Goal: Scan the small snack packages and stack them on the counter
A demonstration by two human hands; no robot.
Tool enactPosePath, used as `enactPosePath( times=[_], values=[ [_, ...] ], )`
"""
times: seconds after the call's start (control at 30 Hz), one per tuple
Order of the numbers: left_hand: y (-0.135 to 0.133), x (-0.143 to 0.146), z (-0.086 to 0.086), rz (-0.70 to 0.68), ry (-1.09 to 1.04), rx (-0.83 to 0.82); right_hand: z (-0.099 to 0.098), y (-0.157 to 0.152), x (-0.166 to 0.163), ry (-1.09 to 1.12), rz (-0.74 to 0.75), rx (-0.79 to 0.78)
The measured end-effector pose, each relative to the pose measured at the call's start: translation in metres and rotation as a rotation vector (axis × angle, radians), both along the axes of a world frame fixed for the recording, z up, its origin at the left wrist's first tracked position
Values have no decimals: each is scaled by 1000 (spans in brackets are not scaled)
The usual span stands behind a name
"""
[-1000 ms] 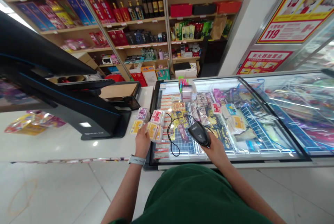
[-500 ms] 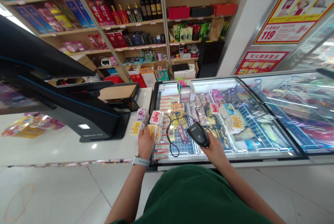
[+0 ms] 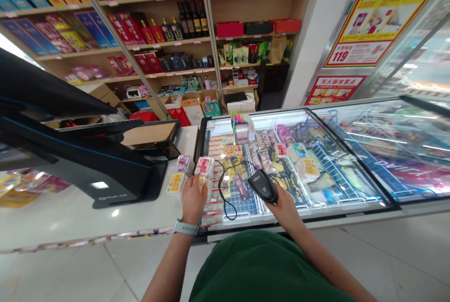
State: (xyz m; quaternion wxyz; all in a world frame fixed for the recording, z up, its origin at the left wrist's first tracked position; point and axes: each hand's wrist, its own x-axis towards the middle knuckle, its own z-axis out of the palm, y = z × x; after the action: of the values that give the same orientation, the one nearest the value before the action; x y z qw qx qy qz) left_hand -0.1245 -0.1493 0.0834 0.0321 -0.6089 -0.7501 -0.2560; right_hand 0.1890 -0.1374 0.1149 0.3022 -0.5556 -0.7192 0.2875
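Observation:
My right hand is closed around a black barcode scanner, whose looped cable lies over the freezer glass. At the freezer's left edge, my left hand has its fingers bent over a yellow-labelled plastic tub, mostly hidden by the hand. Just behind that sits a red-labelled plastic tub. On the left, by the counter's end, stand a purple-labelled tub and another yellow-labelled tub.
A black checkout terminal stands on the white counter to the left. The glass-topped freezer holds packaged food in wire baskets. Shelves with bottles and boxes rise behind. A small colourful toy-like item stands at the freezer's back edge.
The view has shifted, so the scene sits a little lower and further left. Both hands stay in about the same places, the left at the tub and the right around the scanner.

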Motion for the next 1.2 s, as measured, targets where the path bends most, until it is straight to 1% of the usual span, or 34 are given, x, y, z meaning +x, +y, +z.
enactPosePath(
  times=[0.17, 0.4, 0.67, 0.83, 1.0, 1.2],
  values=[
    [11, 15, 0, -100, 1, -4, 1, -2, 2, 54, -29, 7],
    [27, 41, -3, -267, -69, -44, 2, -4, 4, 65, -59, 17],
    [42, 62, -13, -382, -94, -136, -8, -3, 13, 107, -98, -1],
    [53, 75, -17, -442, -73, -185, -4, -5, 16, 126, -113, -28],
    [70, 93, -23, -501, -44, -243, 3, -6, 17, 121, -129, -40],
    [100, 124, -24, -583, -21, -289, 1, -5, 22, 142, -135, -61]
  ],
)
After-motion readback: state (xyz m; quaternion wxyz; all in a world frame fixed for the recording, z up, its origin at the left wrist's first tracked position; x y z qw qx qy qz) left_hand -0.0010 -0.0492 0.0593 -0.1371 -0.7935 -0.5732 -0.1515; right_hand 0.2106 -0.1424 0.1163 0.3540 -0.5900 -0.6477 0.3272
